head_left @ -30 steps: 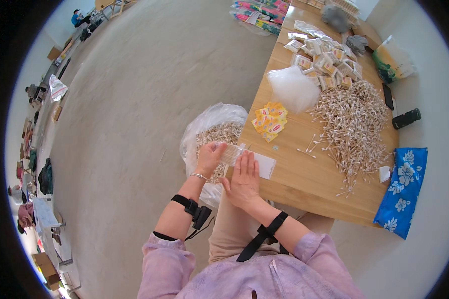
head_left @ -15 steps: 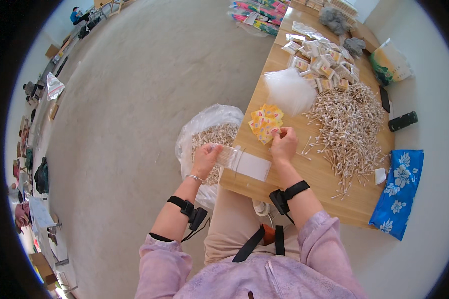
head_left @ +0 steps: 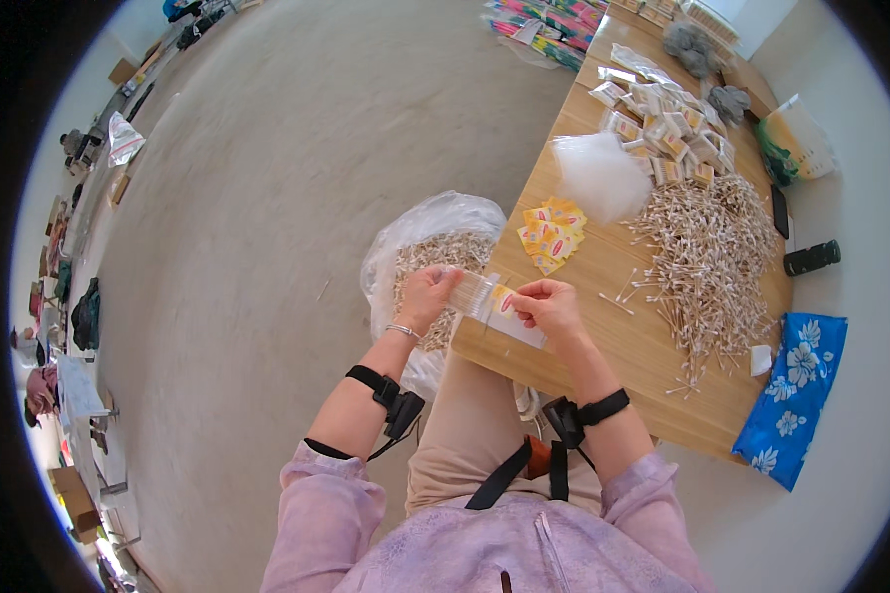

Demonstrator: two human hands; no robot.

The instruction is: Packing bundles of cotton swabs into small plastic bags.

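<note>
Pinched in my left hand (head_left: 427, 301) is a small clear bag of cotton swabs (head_left: 473, 295), held at the near corner of the table. My right hand (head_left: 552, 310) grips a small yellow card (head_left: 503, 299) between thumb and fingers, right at the bag's end. A white flat piece (head_left: 527, 333) extends under my right hand; whether it is part of the bag, I cannot tell. Beyond my hands lie several more yellow cards (head_left: 554, 237) in a loose pile. Loose cotton swabs (head_left: 712, 257) form a large heap to the right.
Clear empty bags (head_left: 603, 178) are stacked on the wooden table (head_left: 603, 341), before many filled swab packs (head_left: 667, 124). A big plastic sack (head_left: 381, 267) of swabs stands on the floor left of the table. A blue flowered cloth (head_left: 789, 395) and a black cylinder (head_left: 812, 258) lie at the right.
My right hand has taken a yellow card from the pile and brought it nearer, to the end of the swab bag. My left hand still holds the bag.
</note>
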